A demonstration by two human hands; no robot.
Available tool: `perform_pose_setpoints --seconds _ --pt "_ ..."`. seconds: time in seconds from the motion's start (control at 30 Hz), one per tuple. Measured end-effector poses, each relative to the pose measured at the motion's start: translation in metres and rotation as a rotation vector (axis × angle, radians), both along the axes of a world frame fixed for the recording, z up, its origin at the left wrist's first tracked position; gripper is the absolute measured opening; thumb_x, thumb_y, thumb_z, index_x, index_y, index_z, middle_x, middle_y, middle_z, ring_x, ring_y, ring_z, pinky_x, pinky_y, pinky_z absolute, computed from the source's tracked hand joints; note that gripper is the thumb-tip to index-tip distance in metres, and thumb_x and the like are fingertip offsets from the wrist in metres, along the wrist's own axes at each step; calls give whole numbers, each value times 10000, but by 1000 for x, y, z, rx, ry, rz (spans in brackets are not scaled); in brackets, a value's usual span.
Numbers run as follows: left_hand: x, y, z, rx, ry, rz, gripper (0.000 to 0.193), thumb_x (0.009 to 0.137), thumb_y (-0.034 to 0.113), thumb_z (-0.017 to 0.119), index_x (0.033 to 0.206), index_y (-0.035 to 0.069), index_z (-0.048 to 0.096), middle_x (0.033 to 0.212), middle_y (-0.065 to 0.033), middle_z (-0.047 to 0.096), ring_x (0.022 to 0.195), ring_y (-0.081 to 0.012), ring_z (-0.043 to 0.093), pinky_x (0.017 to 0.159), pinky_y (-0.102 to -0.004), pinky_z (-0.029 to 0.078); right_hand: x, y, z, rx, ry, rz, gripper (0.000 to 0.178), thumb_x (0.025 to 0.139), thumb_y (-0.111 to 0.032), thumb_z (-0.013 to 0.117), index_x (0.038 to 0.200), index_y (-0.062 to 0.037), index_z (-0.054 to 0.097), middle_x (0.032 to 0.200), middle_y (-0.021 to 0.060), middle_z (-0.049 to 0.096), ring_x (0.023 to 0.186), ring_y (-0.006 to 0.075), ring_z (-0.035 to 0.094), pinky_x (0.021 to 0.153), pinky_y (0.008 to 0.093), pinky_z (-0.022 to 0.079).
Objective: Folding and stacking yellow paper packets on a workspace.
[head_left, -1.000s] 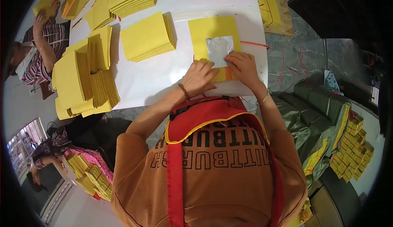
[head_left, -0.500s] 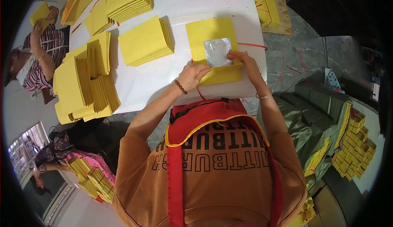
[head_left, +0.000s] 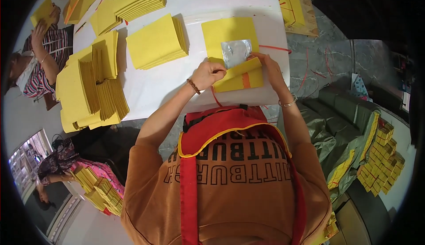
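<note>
A yellow paper sheet (head_left: 230, 30) lies before me on the white table, with a silver foil square (head_left: 237, 51) on its middle. The near part of the top sheet is curled up into a flap (head_left: 244, 67) that covers the foil's lower edge. My left hand (head_left: 207, 75) pinches the flap's left end, its fingers curled. My right hand (head_left: 272, 71) holds the right end between thumb and fingers. Below the flap, more yellow paper shows, with an orange strip (head_left: 246, 80) on it.
Left of the sheet lies a stack of yellow paper (head_left: 155, 44); taller stacks (head_left: 75, 83) stand by the left edge. Red string (head_left: 274, 49) runs off to the right. A co-worker (head_left: 37, 63) holds yellow paper at far left. Tied yellow bundles (head_left: 380, 165) are piled at right.
The near flap has been lifted and curled higher, and the orange strip now shows beneath it. My right fingers have moved from the foil's edge to the flap's right end.
</note>
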State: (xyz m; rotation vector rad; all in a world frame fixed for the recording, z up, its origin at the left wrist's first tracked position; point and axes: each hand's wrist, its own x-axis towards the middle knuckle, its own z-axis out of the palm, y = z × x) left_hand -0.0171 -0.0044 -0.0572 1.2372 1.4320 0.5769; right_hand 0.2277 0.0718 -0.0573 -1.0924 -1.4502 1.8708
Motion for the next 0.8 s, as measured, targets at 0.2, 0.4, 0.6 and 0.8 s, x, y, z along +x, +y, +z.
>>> perform_pose_setpoints --seconds 0.2,0.4,0.6,0.8 --pt "3 -2 3 2 17 46 211 805 188 608 940 30 645 797 -105 640 735 -170 597 684 -297 466 2 -4 -7 125 -117 43 295 865 -118 570 1122 25 561 996 72 642 914 117 581 815 248 452" --pt "1 -25 13 524 256 -80 511 721 181 709 1176 63 507 1168 -116 529 1098 -311 468 904 -406 373 0 -4 -5 173 -130 13 193 805 -61 638 978 17 597 876 40 651 794 89 588 730 237 471" --pt "-9 -22 -21 833 578 -150 426 671 30 628 1087 113 580 1183 -72 508 1111 -283 456 902 -405 355 5 -3 -11 236 -71 65 278 743 -36 678 1009 -32 595 1008 78 626 918 137 587 777 271 465" --pt "-14 -18 0 986 711 -161 306 734 160 564 1036 141 613 1162 -53 535 1107 -236 470 864 -394 338 6 -9 18 1242 -570 185 418 658 -94 706 1062 -120 598 1132 61 584 1064 254 539 879 363 378"
